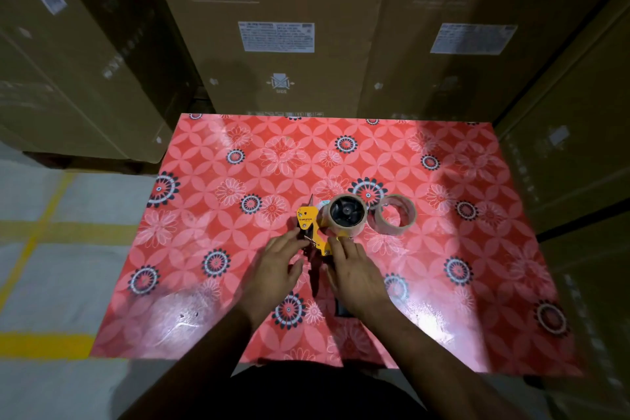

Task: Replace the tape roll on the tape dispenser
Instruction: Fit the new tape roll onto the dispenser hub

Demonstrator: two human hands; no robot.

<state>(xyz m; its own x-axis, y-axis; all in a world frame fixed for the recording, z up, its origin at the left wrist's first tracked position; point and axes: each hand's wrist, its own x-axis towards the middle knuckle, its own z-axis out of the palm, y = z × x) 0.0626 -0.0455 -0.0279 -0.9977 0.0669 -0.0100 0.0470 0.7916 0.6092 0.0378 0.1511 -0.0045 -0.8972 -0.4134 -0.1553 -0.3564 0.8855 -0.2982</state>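
Note:
A yellow tape dispenser [312,228] lies on the red flowered table [238,160], with a brown tape roll [346,215] mounted on its black hub. A second tape roll [395,215] lies flat just to its right, touching or nearly touching it. My left hand [278,261] rests at the dispenser's near left side, fingertips at the black blade end. My right hand [354,271] covers the handle, fingertips touching the yellow body below the mounted roll. The black handle end [341,309] pokes out under my right wrist. Neither hand clearly grips anything.
Tall brown cardboard boxes [279,27] marked washing machine stand against the table's far edge and along the right side. More boxes stand at the left. Grey floor with yellow lines [44,232] lies left of the table.

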